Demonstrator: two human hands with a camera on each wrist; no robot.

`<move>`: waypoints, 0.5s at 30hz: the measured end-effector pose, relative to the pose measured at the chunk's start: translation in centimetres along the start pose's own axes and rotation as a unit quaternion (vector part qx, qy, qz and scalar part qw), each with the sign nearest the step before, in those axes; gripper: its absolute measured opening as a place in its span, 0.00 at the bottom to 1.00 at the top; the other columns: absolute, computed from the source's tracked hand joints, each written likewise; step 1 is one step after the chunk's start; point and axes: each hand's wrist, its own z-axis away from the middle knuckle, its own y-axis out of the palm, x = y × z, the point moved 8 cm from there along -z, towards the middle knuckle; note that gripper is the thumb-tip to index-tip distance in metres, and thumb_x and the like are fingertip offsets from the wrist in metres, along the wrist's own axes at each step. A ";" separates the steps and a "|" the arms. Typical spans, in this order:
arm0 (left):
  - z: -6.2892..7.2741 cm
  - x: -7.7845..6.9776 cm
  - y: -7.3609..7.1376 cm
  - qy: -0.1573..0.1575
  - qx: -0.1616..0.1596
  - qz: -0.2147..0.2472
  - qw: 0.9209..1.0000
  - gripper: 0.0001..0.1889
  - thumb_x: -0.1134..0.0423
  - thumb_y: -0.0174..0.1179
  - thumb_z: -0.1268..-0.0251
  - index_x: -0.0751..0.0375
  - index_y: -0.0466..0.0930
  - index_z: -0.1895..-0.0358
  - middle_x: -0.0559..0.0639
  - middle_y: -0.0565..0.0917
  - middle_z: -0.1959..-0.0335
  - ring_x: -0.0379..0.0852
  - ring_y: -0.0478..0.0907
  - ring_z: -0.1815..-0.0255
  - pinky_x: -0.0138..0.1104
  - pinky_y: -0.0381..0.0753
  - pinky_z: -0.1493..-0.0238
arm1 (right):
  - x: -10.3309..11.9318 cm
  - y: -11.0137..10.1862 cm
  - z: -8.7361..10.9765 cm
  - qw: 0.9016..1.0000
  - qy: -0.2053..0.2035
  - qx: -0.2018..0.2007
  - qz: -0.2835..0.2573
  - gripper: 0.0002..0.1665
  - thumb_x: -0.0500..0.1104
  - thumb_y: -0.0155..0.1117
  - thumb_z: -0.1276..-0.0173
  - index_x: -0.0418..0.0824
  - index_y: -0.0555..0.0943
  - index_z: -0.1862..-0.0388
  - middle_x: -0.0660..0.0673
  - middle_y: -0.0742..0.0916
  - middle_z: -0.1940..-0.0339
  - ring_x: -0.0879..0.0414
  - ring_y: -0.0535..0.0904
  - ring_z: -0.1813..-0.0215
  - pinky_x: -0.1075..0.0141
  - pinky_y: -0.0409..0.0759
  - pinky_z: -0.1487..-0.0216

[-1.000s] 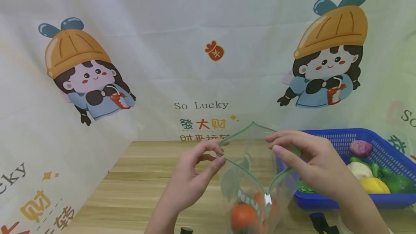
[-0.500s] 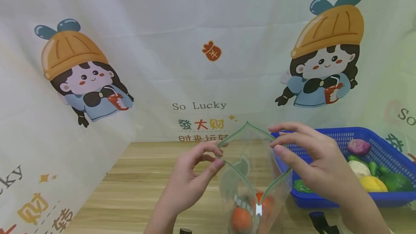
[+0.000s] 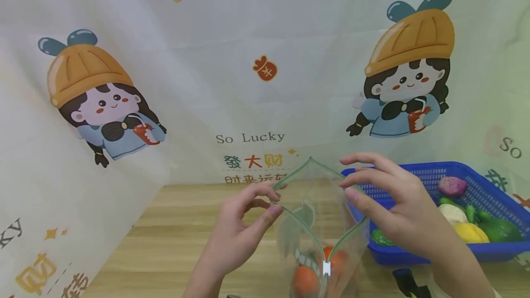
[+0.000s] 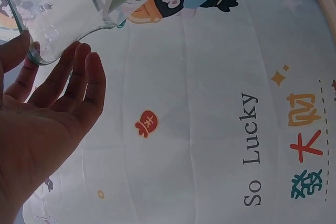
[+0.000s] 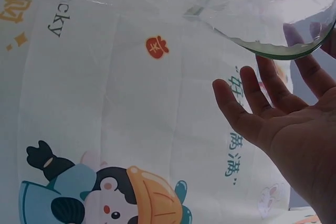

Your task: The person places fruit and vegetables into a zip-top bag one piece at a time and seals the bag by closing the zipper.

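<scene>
A clear zip bag [image 3: 290,240] with a green-edged mouth stands upright on the table, held wide in a diamond shape. Its white slider [image 3: 326,268] sits at the near corner. Inside lie round orange-red items [image 3: 306,280], partly veiled by the plastic and its print. My left hand [image 3: 240,229] pinches the left side of the rim between thumb and fingers. On the opposite side, my right hand [image 3: 397,201] holds the rim at thumb and index finger, its other fingers spread. In the right wrist view, the rim [image 5: 283,57] curves by the fingers.
A blue basket [image 3: 476,255] stands at the right, holding a purple onion [image 3: 452,187], a white vegetable [image 3: 452,214], a yellow fruit [image 3: 470,233] and several green vegetables [image 3: 498,229]. A black object [image 3: 410,283] lies near the front edge. A printed cloth [image 3: 265,22] hangs behind the wooden table [image 3: 186,215].
The near corner of the bag's mouth has moved down and slightly left, so the mouth stands wider. My right fingers have spread a little. The head view has shifted slightly.
</scene>
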 end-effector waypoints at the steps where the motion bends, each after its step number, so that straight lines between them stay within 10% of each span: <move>1: 0.1 0.1 -0.1 -0.001 -0.001 0.000 1.000 0.05 0.71 0.66 0.27 0.59 0.81 0.54 0.54 0.89 0.50 0.50 0.83 0.33 0.38 0.90 0.45 | -0.2 0.0 -0.1 1.000 0.002 0.003 0.005 0.18 0.33 0.73 0.32 0.56 0.89 0.52 0.52 0.86 0.35 0.66 0.79 0.33 0.81 0.77 0.45; 10: 0.4 0.5 -0.5 -0.011 -0.006 -0.002 1.000 0.07 0.71 0.67 0.28 0.56 0.81 0.54 0.52 0.89 0.49 0.46 0.83 0.33 0.37 0.90 0.45 | -4.9 0.8 -4.9 0.979 -0.023 0.183 0.083 0.09 0.40 0.69 0.24 0.53 0.88 0.49 0.51 0.88 0.41 0.52 0.86 0.39 0.64 0.87 0.44; 15: 0.1 0.4 -0.4 -0.001 -0.003 -0.003 1.000 0.05 0.71 0.66 0.27 0.57 0.81 0.56 0.55 0.90 0.47 0.55 0.83 0.32 0.38 0.91 0.45 | -10.7 2.4 -5.7 0.913 0.046 0.364 0.176 0.09 0.48 0.71 0.25 0.48 0.87 0.50 0.46 0.88 0.44 0.46 0.86 0.42 0.46 0.87 0.41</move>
